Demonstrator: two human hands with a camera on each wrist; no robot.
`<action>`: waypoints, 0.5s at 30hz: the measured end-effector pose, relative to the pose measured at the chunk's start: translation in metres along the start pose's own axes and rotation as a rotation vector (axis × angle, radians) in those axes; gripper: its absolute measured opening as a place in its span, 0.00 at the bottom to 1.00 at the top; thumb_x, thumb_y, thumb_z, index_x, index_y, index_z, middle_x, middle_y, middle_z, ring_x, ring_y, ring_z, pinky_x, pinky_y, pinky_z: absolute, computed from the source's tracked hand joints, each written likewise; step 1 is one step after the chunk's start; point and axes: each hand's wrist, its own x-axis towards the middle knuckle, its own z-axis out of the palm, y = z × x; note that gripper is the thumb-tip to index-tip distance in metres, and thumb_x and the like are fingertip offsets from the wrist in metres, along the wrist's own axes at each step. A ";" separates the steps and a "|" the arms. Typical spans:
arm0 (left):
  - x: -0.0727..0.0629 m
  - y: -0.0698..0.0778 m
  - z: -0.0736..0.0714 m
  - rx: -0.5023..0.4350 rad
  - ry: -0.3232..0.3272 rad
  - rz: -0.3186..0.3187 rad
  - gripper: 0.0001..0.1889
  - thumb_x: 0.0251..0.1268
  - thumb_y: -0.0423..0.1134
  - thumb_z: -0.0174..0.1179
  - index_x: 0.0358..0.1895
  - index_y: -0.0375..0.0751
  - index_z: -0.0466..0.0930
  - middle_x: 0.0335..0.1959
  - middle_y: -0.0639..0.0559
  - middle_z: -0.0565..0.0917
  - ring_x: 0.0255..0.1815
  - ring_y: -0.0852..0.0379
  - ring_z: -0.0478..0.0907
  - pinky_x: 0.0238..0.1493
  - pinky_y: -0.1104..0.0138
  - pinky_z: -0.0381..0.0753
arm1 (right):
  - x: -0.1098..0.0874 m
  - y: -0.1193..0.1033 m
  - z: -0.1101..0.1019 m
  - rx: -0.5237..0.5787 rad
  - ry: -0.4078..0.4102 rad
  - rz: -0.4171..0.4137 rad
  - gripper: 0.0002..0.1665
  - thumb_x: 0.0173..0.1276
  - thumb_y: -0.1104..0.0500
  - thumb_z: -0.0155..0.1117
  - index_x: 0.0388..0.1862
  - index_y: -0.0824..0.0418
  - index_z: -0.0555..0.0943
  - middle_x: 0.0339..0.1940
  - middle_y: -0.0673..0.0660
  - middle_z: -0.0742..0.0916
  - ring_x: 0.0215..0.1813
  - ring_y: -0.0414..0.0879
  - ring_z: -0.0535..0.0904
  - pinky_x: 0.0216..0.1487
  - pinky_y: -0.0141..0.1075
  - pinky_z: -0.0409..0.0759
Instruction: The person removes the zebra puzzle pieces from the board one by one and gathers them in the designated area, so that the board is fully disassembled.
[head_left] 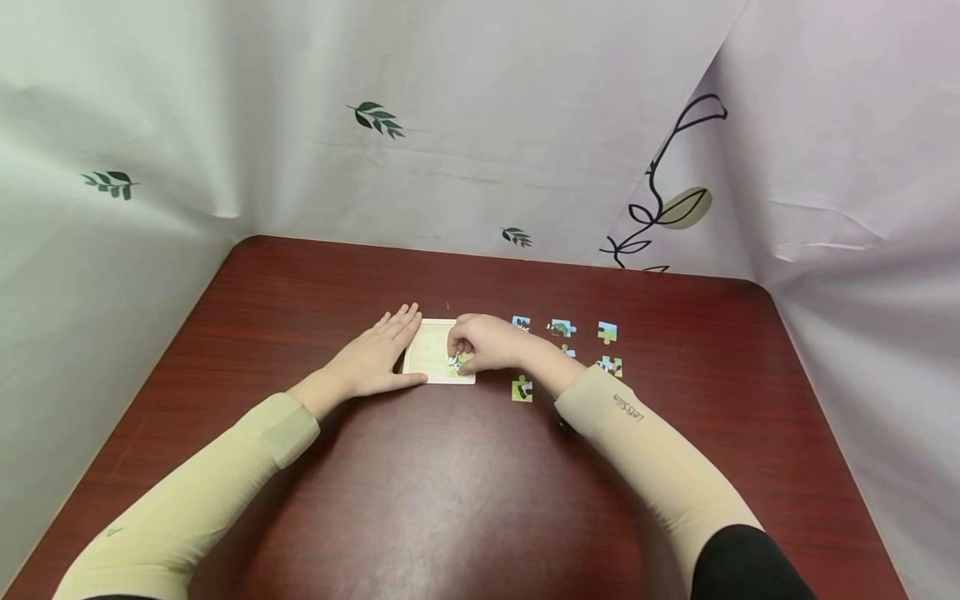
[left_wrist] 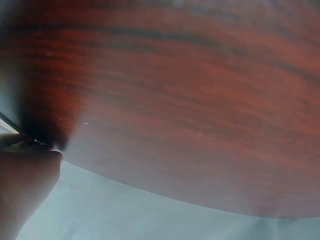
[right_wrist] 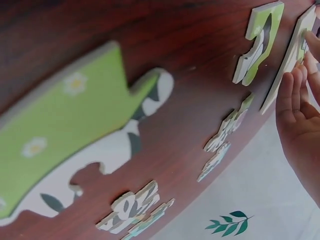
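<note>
A pale wooden puzzle tray lies on the table in the head view. My left hand rests along its left side, fingers extended and thumb by the near edge. Over the tray's near right corner, my right hand pinches a green jigsaw piece with curled fingers, which partly cover it. The right wrist view shows the fingers of that hand close at the tray. Only part of the left hand shows in the left wrist view.
Several loose jigsaw pieces lie right of the tray, among them a green one nearest it and a blue-green one farther right. My right forearm passes over part of this group. A pale curtain hangs behind the table.
</note>
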 end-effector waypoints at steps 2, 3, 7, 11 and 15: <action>0.000 0.000 0.001 -0.002 -0.003 -0.002 0.58 0.69 0.67 0.63 0.85 0.27 0.47 0.88 0.34 0.47 0.90 0.39 0.44 0.90 0.46 0.46 | 0.000 -0.001 0.000 0.018 0.008 -0.014 0.09 0.64 0.62 0.78 0.38 0.58 0.85 0.40 0.53 0.84 0.42 0.42 0.79 0.47 0.30 0.79; 0.001 0.000 0.002 -0.002 -0.003 -0.002 0.58 0.69 0.67 0.63 0.85 0.27 0.47 0.88 0.34 0.47 0.90 0.39 0.44 0.90 0.46 0.46 | 0.000 -0.001 0.000 0.026 0.011 -0.018 0.08 0.64 0.62 0.78 0.38 0.58 0.85 0.39 0.53 0.85 0.41 0.41 0.80 0.46 0.29 0.80; 0.001 0.001 0.002 0.004 -0.005 -0.001 0.58 0.69 0.67 0.62 0.85 0.27 0.47 0.88 0.34 0.47 0.90 0.39 0.45 0.90 0.46 0.47 | 0.000 -0.001 0.000 0.081 0.011 -0.021 0.06 0.67 0.63 0.76 0.37 0.57 0.85 0.35 0.51 0.88 0.37 0.39 0.81 0.43 0.28 0.80; 0.000 0.001 0.001 0.004 -0.001 0.000 0.58 0.69 0.67 0.63 0.85 0.27 0.48 0.88 0.33 0.48 0.90 0.39 0.45 0.90 0.45 0.48 | -0.005 0.001 -0.006 0.146 0.031 -0.004 0.05 0.69 0.63 0.75 0.37 0.56 0.86 0.33 0.50 0.89 0.37 0.38 0.82 0.43 0.27 0.81; 0.000 0.000 0.000 0.006 0.002 0.001 0.58 0.69 0.67 0.63 0.85 0.27 0.48 0.88 0.34 0.47 0.90 0.39 0.45 0.90 0.46 0.47 | -0.015 0.004 -0.016 0.211 0.072 0.015 0.04 0.69 0.62 0.76 0.38 0.57 0.87 0.33 0.51 0.89 0.37 0.39 0.83 0.43 0.29 0.83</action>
